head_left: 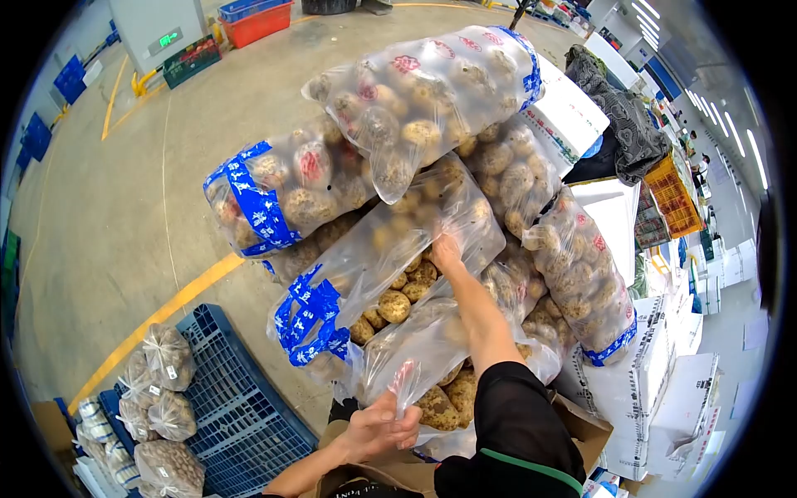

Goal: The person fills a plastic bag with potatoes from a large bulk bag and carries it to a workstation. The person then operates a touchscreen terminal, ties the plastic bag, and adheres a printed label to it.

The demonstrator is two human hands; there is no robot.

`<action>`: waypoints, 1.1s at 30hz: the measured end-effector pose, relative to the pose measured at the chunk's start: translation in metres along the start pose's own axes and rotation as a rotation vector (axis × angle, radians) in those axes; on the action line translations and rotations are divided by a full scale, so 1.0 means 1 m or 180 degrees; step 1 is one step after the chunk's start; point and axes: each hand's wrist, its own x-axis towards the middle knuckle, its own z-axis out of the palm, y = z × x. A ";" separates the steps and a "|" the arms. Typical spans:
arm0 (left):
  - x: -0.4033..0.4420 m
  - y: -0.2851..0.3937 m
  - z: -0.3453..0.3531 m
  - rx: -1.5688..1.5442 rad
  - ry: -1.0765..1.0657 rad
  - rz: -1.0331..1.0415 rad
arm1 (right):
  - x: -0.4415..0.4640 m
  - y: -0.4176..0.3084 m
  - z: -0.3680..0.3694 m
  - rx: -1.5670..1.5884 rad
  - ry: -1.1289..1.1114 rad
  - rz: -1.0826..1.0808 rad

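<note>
Head view: the left hand (382, 427) has its fingers closed on clear film (404, 383), apparently keeping the opened bag (357, 270) parted around its potatoes (394, 306). The right hand (447, 251) touches that bag; its grip is unclear. Two hands, one opened bag, one blue pallet (241, 390).

- Right hand (446, 249): bare, as is the forearm up to the sleeve.
- Left hand (383, 427): bare, its forearm bare down to the lower edge of the frame.
- Black sleeve (519, 415), lower right of centre: short, loose and wide, lightly creased, its cloth thin-looking.
- Green piping (531, 469): a narrow, curved line across the black cloth.
- Pale lettering (365, 491), bottom centre: small, on black cloth, cut off by the frame and too small to read.
</note>
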 end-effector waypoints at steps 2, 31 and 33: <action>0.005 -0.001 -0.005 -0.0174 -0.0129 -0.0056 | -0.011 0.005 0.005 -0.0266 -0.0005 -0.0228; 0.025 -0.007 -0.017 -0.0354 -0.0589 0.0157 | -0.210 0.003 -0.183 0.3677 -0.1490 -0.0469; 0.020 -0.009 -0.018 -0.0371 -0.0465 0.0111 | -0.158 -0.003 -0.146 0.2667 -0.0251 0.0362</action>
